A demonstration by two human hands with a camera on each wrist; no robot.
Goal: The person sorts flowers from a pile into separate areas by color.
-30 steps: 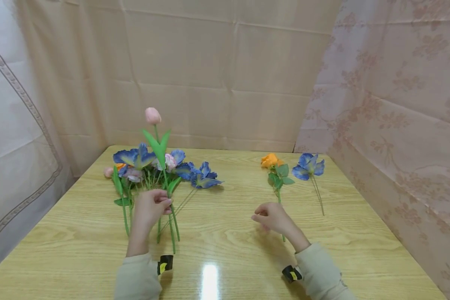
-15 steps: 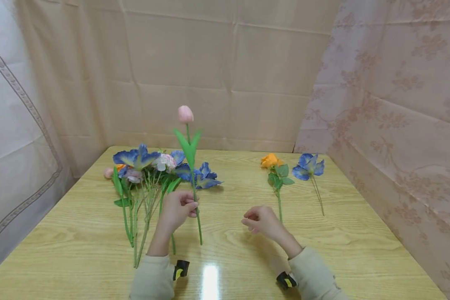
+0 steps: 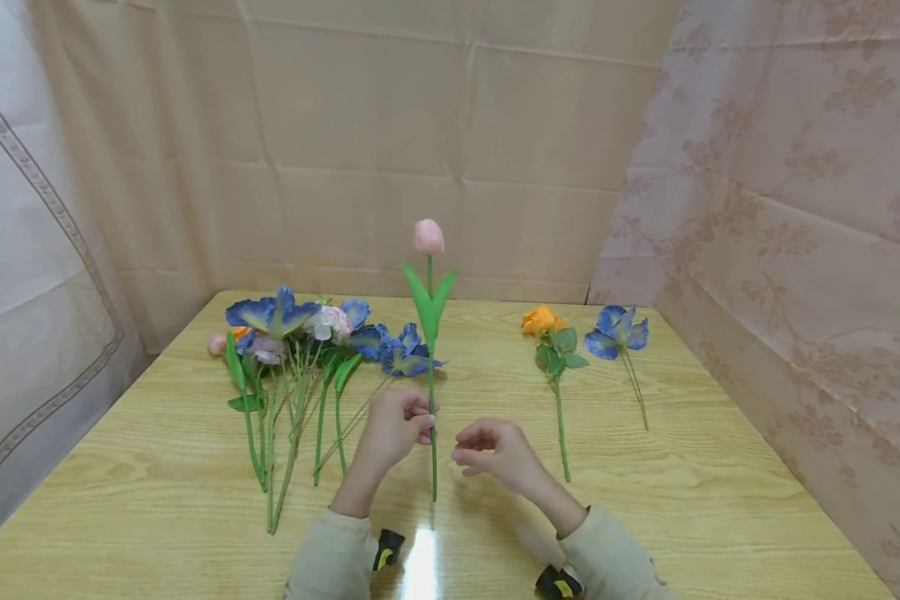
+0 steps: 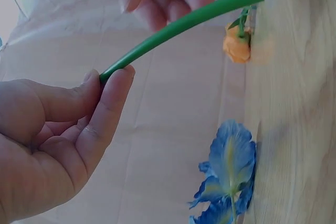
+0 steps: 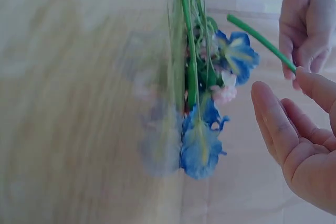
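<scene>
A pink tulip (image 3: pixel 429 237) with two green leaves stands upright above the table, its stem pinched between the thumb and fingers of my left hand (image 3: pixel 396 425). In the left wrist view the green stem (image 4: pixel 184 24) runs from those fingertips toward the right hand. My right hand (image 3: pixel 504 454) is just right of the stem, thumb and fingers apart, and holds nothing. In the right wrist view a gap shows between the right hand's index and thumb (image 5: pixel 302 129), with the stem's lower end beyond. Both wrists wear a black band.
A heap of artificial flowers lies at the left: blue irises (image 3: pixel 273 315), a pink-white bloom (image 3: pixel 330 323) and green stems (image 3: pixel 292 450). Rightward on the wooden table (image 3: pixel 495 367) lie an orange rose (image 3: pixel 542 322) and another blue iris (image 3: pixel 617 333). Curtains (image 3: pixel 450 150) enclose the back and sides.
My left hand has carried the tulip rightward, away from the heap to the table's middle. My right hand has moved left from beside the orange rose's stem toward the tulip.
</scene>
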